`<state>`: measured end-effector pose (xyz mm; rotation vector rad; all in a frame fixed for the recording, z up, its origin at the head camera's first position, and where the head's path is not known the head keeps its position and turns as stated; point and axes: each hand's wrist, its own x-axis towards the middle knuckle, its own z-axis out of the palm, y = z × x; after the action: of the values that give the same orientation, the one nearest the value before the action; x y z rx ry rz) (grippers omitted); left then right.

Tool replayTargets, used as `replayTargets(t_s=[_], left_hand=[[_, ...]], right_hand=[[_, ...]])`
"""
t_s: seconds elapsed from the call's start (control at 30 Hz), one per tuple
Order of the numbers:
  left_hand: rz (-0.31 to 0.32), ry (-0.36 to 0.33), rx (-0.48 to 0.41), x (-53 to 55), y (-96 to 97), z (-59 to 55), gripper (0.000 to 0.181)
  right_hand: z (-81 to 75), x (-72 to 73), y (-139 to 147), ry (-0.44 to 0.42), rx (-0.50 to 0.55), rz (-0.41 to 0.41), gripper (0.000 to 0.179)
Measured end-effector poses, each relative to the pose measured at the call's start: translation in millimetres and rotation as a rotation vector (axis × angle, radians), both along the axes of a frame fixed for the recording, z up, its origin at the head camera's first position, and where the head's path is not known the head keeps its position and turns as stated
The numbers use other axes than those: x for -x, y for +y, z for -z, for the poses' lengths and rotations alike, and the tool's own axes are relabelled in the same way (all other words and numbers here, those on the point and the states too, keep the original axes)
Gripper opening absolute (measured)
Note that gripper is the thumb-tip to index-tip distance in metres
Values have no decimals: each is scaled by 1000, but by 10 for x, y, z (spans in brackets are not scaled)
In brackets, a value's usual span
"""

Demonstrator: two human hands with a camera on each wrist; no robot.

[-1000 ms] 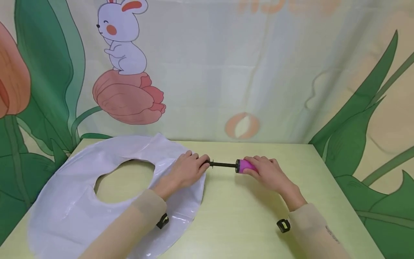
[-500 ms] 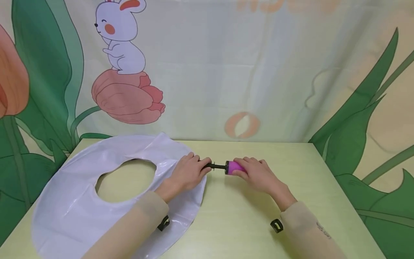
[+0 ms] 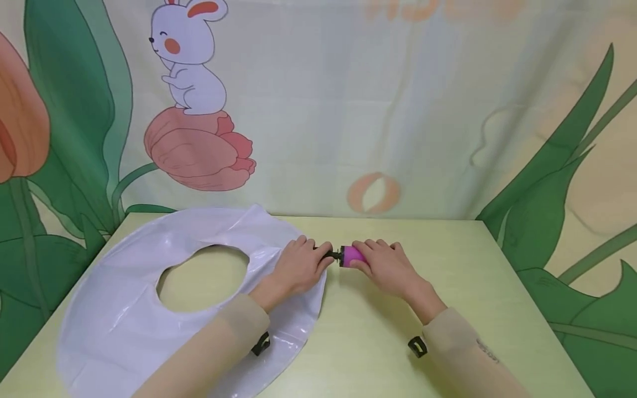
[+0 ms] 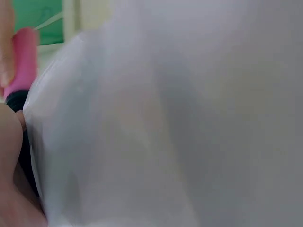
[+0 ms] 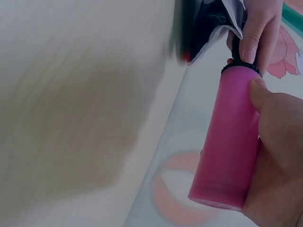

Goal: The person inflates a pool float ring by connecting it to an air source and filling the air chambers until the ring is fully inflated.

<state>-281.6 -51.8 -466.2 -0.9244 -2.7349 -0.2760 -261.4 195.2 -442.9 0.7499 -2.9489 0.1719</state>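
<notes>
A hand air pump [image 3: 352,256] with a pink barrel and black end spans the gap between both hands, above the table. My right hand [image 3: 387,268] grips the pink barrel, thumb along its side in the right wrist view, where the barrel [image 5: 227,137] shows nearly whole. With curled fingers my left hand [image 3: 298,268] holds the pump's black end at the right edge of a whitish inflatable ring [image 3: 114,293]. Only a short bit of black rod shows between the hands. The ring [image 4: 142,118] fills most of the left wrist view; its edge and the left fingers hide where the pump meets it.
The ring covers the left half of the pale yellow table [image 3: 378,354], around a large round hole. A printed curtain [image 3: 308,110] with a rabbit and tulips hangs right behind the table's back edge. Black clips [image 3: 417,346] hang at both sleeves.
My right hand has moved left with the pink barrel, and the long stretch of black rod has slid almost wholly into it. The left hand and the ring have shifted slightly right.
</notes>
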Motion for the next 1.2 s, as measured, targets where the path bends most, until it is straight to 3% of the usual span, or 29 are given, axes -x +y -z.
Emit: replayTargets(t_s=[0.17,0.37,0.57,0.97,1.2], left_hand=[[-7,0,8,13,-1,-12,25],[-13,-15,36,71,-152,-23,28],[-40,-14,39,95,-254,-37,27],[6,-64,10,-5,-16,-146,26],[10,-69,-11,13,-181,-111,20]], right_hand=[[-44,-23,-56,9,1,1,55],[-32,-16,238,-52,84,17,55],[-3,8,514,-56,105,54,54],[-148,-27,-92,-5,44,-24,55],[-94,-30,124,-66,84,0,53]])
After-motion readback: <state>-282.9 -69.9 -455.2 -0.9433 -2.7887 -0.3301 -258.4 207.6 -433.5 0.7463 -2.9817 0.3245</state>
